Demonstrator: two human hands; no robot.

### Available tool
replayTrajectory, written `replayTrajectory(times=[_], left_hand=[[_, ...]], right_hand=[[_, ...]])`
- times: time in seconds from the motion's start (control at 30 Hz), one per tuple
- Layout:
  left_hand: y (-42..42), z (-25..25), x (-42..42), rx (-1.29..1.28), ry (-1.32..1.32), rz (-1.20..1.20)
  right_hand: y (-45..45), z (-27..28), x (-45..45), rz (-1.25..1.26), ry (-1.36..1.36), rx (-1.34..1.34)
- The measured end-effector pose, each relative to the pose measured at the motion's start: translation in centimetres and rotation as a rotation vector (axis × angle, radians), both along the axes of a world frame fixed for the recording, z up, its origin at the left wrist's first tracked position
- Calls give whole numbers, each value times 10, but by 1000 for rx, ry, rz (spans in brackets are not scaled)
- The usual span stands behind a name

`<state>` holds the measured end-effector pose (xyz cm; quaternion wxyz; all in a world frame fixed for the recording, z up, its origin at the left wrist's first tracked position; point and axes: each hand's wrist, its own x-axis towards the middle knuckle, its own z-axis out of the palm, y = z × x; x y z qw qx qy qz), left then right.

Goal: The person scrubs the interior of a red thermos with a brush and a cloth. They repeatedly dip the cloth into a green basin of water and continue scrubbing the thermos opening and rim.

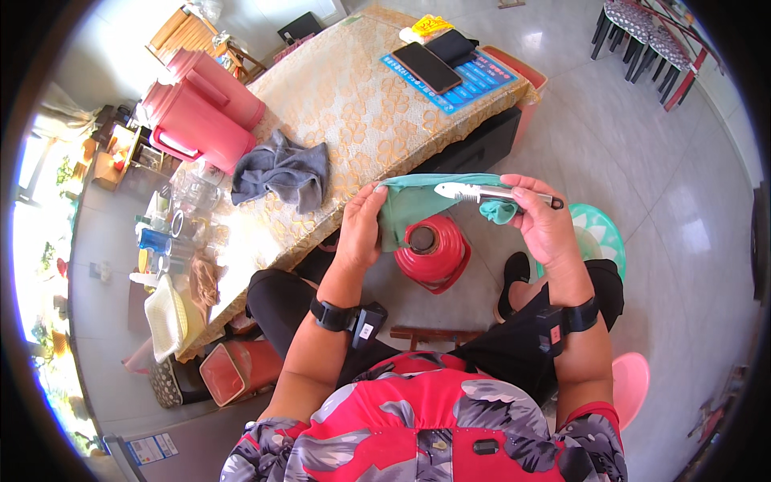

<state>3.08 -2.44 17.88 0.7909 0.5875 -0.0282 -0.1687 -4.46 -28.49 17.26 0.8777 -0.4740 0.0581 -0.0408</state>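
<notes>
Between my hands a green cloth [409,208] is stretched, its near part hanging down at the left. My left hand [363,226] pinches the cloth's left end. In my right hand [539,217] are the cloth's bunched other end and the dark handle of a small peeler or knife-like tool [464,191], whose pale, serrated head points left over the cloth. Below the cloth, on the floor between my legs, stands a red thermos flask [443,259] with a brown stopper. A crumpled grey cloth [286,169] lies on the table to the left.
The table [355,114] wears a patterned cover. On it are pink thermos jugs [205,120], glassware [199,190], a white basket [164,319], a phone [426,67] and a blue printed sheet [482,84]. A green basin [593,232] and pink basin [629,385] sit at the right.
</notes>
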Motion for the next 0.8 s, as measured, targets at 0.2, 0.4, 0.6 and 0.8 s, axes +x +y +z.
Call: replayTrajectory(times=[0.2, 0.4, 0.6, 0.8], left_hand=[[-24, -4, -39, 525, -755, -13], [-51, -2, -48, -210, -247, -155], [-52, 9, -39, -501, -159, -248], [-41, 20, -41, -570, -1, -299]], right_hand=[[32, -1, -7, -267, -212, -88], [50, -4, -22, -57, -300, 459], [54, -11, -23, 181, -233, 531], [62, -8, -24, 193, -170, 535]])
